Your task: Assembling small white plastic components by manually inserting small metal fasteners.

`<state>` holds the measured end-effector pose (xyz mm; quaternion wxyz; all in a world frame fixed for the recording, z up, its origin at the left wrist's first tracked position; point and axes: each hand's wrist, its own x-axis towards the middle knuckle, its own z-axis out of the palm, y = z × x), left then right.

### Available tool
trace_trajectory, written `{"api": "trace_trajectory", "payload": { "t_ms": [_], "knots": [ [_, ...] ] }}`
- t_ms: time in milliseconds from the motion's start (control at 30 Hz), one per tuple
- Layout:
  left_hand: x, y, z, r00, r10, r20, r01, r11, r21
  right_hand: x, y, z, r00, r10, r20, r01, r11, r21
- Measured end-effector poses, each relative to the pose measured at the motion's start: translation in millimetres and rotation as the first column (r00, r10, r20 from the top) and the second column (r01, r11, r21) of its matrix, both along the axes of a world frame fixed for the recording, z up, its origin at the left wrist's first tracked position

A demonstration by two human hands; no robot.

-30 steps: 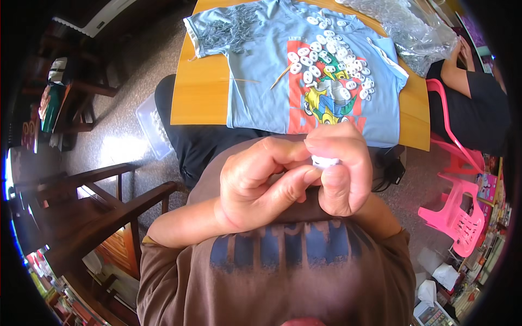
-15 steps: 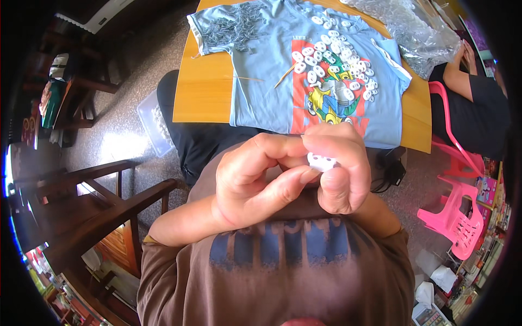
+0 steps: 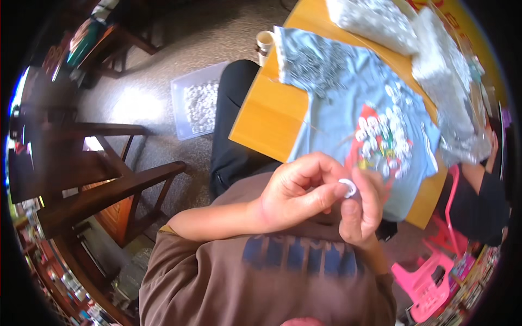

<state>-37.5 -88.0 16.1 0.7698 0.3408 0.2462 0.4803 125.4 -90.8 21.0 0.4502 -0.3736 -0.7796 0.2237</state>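
In front of my chest, both hands meet at a small white oval plastic piece [image 3: 350, 188]. My left hand [image 3: 302, 187] pinches it between thumb and forefinger. My right hand [image 3: 365, 209] has its curled fingers and thumb around the other side of the piece; its fingertips are slightly blurred. Past my hands, several similar white two-holed pieces [image 3: 399, 146] lie grouped on the printed front of a light blue T-shirt [image 3: 326, 117]. A heap of thin grey metal-looking parts [image 3: 315, 65] rests near the shirt's left sleeve.
The shirt covers much of a yellow wooden table [image 3: 266, 117]. A clear plastic tub [image 3: 179, 114] of white pieces sits on the floor at left, near a dark wooden chair [image 3: 130, 190]. Plastic bags [image 3: 375, 24] lie at the table's far right. Another person [image 3: 476, 201] sits beside a pink chair [image 3: 424, 282].
The view has swung left, so the table appears farther right and tilted, and the tub of white pieces shows fully. My hands still meet at the white piece, which now appears turned.
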Motion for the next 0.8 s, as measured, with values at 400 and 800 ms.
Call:
{"api": "trace_trajectory", "payload": {
  "t_ms": [400,800],
  "knots": [
    [-122,68,-67,0.446,0.769,-0.458,-0.790,0.579,0.203,-7,57,-2,0.999,0.050,0.005,-0.046,0.941,-0.335],
    [-94,109,-39,0.294,0.770,-0.567,-0.688,0.582,0.434,16,77,-10,0.967,0.169,-0.191,-0.217,0.939,-0.267]
  ]
}}
